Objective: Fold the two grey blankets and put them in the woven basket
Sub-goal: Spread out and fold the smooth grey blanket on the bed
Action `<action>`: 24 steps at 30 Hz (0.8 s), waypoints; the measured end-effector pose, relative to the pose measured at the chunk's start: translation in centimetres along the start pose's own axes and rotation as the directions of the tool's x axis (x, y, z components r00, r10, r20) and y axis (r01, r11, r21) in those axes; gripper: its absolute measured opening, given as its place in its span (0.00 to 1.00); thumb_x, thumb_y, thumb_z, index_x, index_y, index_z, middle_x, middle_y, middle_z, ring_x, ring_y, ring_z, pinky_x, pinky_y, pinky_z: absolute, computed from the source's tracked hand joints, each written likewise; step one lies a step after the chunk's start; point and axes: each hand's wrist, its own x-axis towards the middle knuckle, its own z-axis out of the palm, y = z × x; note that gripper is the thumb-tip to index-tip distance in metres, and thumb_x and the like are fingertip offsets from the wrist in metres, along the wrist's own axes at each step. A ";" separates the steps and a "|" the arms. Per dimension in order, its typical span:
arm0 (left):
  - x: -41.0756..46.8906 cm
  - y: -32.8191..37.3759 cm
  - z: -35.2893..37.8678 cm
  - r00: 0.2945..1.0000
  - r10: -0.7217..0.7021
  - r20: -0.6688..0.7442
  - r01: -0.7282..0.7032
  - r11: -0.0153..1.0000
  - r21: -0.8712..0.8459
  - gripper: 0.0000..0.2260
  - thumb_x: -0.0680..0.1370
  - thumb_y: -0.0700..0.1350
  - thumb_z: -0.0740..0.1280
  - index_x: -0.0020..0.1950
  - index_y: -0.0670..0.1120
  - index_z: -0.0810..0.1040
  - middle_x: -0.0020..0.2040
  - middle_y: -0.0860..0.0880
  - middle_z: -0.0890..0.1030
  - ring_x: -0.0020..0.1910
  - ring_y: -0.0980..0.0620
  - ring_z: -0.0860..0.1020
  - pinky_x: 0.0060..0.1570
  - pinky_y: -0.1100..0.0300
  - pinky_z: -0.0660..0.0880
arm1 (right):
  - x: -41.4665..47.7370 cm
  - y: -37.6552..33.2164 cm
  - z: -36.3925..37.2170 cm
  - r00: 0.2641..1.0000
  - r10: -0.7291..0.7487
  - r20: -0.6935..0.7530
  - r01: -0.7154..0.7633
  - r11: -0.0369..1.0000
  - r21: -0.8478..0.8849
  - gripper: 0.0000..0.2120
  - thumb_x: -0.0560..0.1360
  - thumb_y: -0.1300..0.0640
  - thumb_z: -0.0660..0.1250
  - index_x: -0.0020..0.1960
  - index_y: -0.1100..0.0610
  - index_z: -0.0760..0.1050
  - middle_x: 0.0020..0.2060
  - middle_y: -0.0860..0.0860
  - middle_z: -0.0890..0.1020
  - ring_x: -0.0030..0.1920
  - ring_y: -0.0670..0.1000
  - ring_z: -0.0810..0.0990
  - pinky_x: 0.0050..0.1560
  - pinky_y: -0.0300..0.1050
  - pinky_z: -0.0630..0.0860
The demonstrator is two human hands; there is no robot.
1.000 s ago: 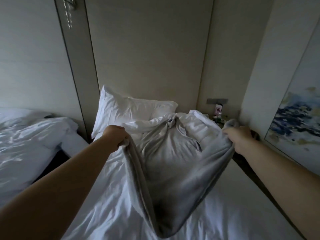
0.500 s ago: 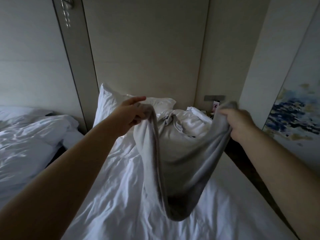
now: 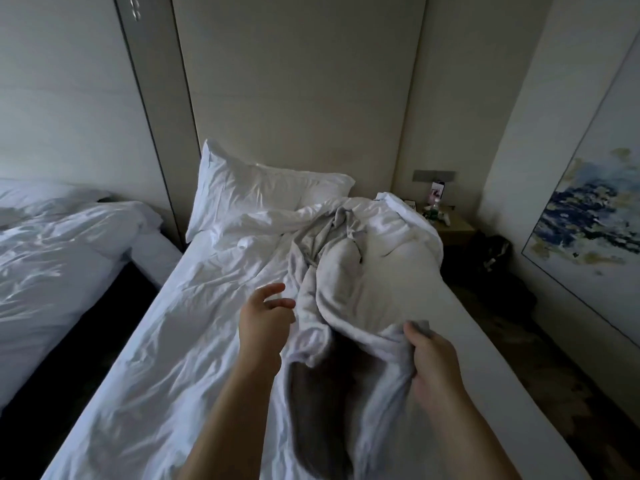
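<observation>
Blanket [image 3: 349, 292], grey, sits bunched on the bed [image 3: 166, 341], and I see right hand [image 3: 431, 358] gripping its near edge w/ left hand [image 3: 265, 318] loose, fingers spread, just beside it.

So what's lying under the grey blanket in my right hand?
The grey blanket drapes over the bed's white sheet, with the rumpled white duvet past it. Anything beneath its folds is covered.

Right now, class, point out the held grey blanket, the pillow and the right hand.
held grey blanket [image 3: 363, 299], head view, on its billowed upper fold.
pillow [image 3: 256, 192], head view, middle of its white case.
right hand [image 3: 434, 365], head view, middle of the hand gripping the blanket's edge.
</observation>
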 end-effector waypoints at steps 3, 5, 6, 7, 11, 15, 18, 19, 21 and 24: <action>0.2 -1.3 -0.2 0.999 -0.028 0.031 0.028 1.000 0.000 0.18 0.70 0.29 0.60 0.52 0.47 0.79 0.38 0.49 0.80 0.31 0.53 0.74 0.32 0.61 0.72 | -0.3 -0.5 -0.3 1.000 -0.012 -0.022 0.013 0.999 0.039 0.09 0.77 0.56 0.67 0.38 0.54 0.77 0.35 0.52 0.80 0.37 0.51 0.79 0.44 0.46 0.77; -0.1 -3.4 -0.3 0.988 -0.148 0.049 0.147 0.989 0.030 0.15 0.72 0.31 0.62 0.53 0.46 0.78 0.40 0.46 0.78 0.34 0.51 0.74 0.34 0.60 0.72 | -0.5 -0.4 -0.5 1.000 0.012 -0.001 -0.012 0.997 0.070 0.08 0.77 0.56 0.67 0.40 0.55 0.79 0.38 0.52 0.82 0.40 0.52 0.81 0.43 0.47 0.78; -0.5 -4.9 -0.3 0.974 -0.220 0.054 0.218 0.975 0.050 0.13 0.73 0.32 0.63 0.54 0.46 0.78 0.41 0.45 0.78 0.34 0.51 0.74 0.35 0.60 0.72 | -0.7 -0.2 -0.4 1.000 0.026 0.011 -0.027 0.997 0.071 0.06 0.77 0.56 0.67 0.44 0.57 0.80 0.41 0.54 0.83 0.43 0.55 0.82 0.46 0.49 0.79; -1.0 -6.6 -0.4 0.957 -0.285 0.059 0.280 0.957 0.070 0.13 0.74 0.33 0.64 0.55 0.45 0.77 0.40 0.44 0.78 0.34 0.50 0.74 0.34 0.60 0.72 | -0.8 0.0 -0.5 0.999 0.035 0.018 -0.036 0.997 0.066 0.07 0.77 0.57 0.67 0.49 0.59 0.80 0.44 0.56 0.83 0.46 0.56 0.82 0.51 0.53 0.80; -3.4 -13.0 -1.2 0.881 -0.468 0.065 0.455 0.877 0.154 0.14 0.73 0.31 0.66 0.56 0.42 0.75 0.35 0.43 0.75 0.30 0.50 0.71 0.28 0.62 0.68 | -1.0 1.3 -0.9 0.998 0.021 0.060 -0.023 0.999 0.034 0.05 0.77 0.58 0.67 0.48 0.58 0.80 0.43 0.53 0.83 0.46 0.53 0.81 0.46 0.47 0.78; -5.7 -17.3 -2.7 0.825 -0.561 0.062 0.531 0.808 0.254 0.09 0.70 0.33 0.66 0.45 0.45 0.76 0.37 0.41 0.74 0.31 0.49 0.71 0.30 0.61 0.65 | -1.2 3.5 -1.7 0.997 -0.007 0.077 0.010 1.000 -0.028 0.04 0.75 0.61 0.68 0.42 0.57 0.79 0.39 0.51 0.82 0.43 0.50 0.79 0.38 0.41 0.73; -5.7 -20.0 -3.3 0.821 -0.568 0.046 0.526 0.787 0.322 0.10 0.72 0.29 0.62 0.39 0.43 0.75 0.34 0.41 0.73 0.30 0.49 0.69 0.31 0.61 0.64 | -1.0 5.5 -2.3 0.998 0.022 0.052 -0.021 0.999 -0.037 0.05 0.75 0.63 0.69 0.41 0.58 0.79 0.36 0.49 0.80 0.39 0.46 0.77 0.40 0.40 0.72; -5.6 -20.8 -3.3 0.829 -0.557 0.042 0.510 0.785 0.351 0.09 0.72 0.29 0.62 0.40 0.43 0.75 0.34 0.41 0.74 0.30 0.48 0.69 0.31 0.61 0.64 | -0.8 6.3 -2.6 0.998 0.036 0.042 -0.034 0.998 -0.049 0.04 0.75 0.64 0.68 0.42 0.58 0.79 0.36 0.49 0.80 0.38 0.46 0.77 0.40 0.40 0.72; -4.9 -22.6 -3.1 0.847 -0.529 0.049 0.460 0.777 0.429 0.10 0.72 0.29 0.62 0.47 0.41 0.76 0.36 0.41 0.76 0.29 0.48 0.70 0.28 0.63 0.65 | -0.3 8.1 -3.4 0.997 0.067 0.027 -0.064 0.994 -0.088 0.05 0.76 0.63 0.68 0.41 0.59 0.79 0.35 0.51 0.80 0.36 0.48 0.76 0.39 0.42 0.72; -3.6 -25.7 -2.6 0.858 -0.499 0.125 0.315 0.702 0.638 0.14 0.72 0.30 0.62 0.50 0.46 0.76 0.37 0.49 0.76 0.30 0.52 0.73 0.24 0.66 0.69 | 0.1 11.2 -4.5 0.993 0.117 -0.005 -0.117 0.983 -0.141 0.11 0.75 0.61 0.69 0.40 0.70 0.75 0.34 0.58 0.76 0.35 0.52 0.74 0.38 0.46 0.70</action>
